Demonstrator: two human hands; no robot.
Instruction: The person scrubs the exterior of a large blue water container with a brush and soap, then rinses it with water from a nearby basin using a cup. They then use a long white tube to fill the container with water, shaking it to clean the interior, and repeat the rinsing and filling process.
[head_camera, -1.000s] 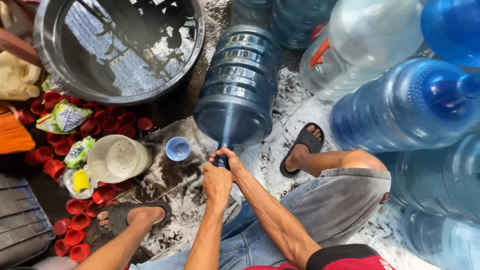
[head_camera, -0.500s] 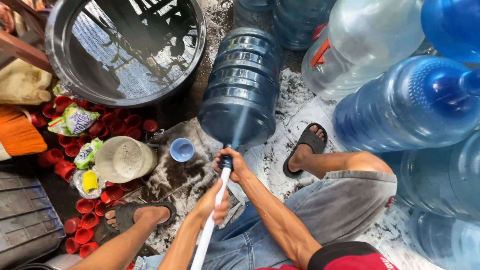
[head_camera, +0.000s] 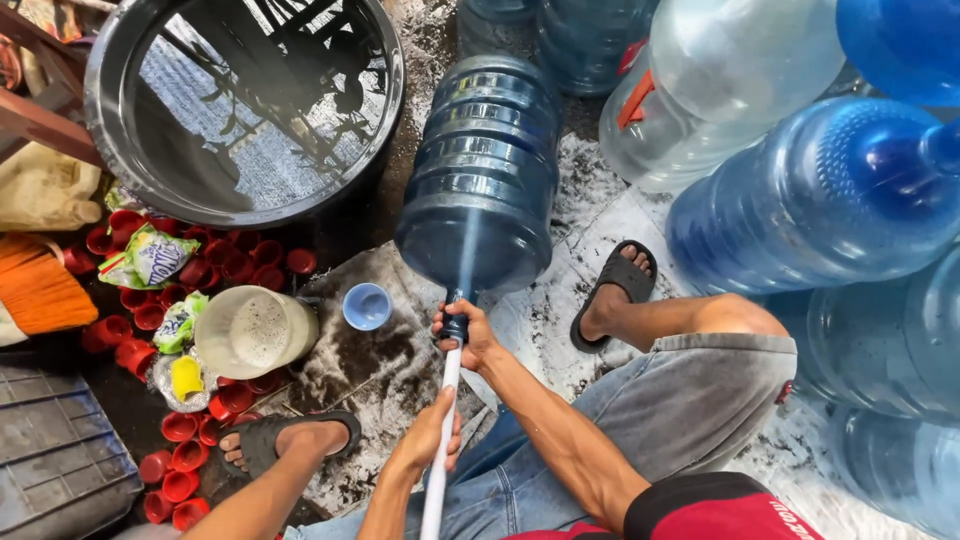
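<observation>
Black water tub (head_camera: 110, 150), red caps (head_camera: 180, 455), small blue cap (head_camera: 366, 306), orange broom (head_camera: 40, 285)

Both arms fwd, left hand (head_camera: 430, 432) & right hand (head_camera: 468, 335) clenched.

Crumpled green-white sachets (head_camera: 150, 258) among red caps (head_camera: 240, 265)

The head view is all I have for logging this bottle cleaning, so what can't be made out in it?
- White rod: its far tip, hidden inside the ribbed blue water bottle; its near end, cut off by the bottom edge.
- Bottle mouth: covered by the right hand.
- Left hand: palm side, turned away.
- Black basin: its bottom, lost under reflections.
</observation>
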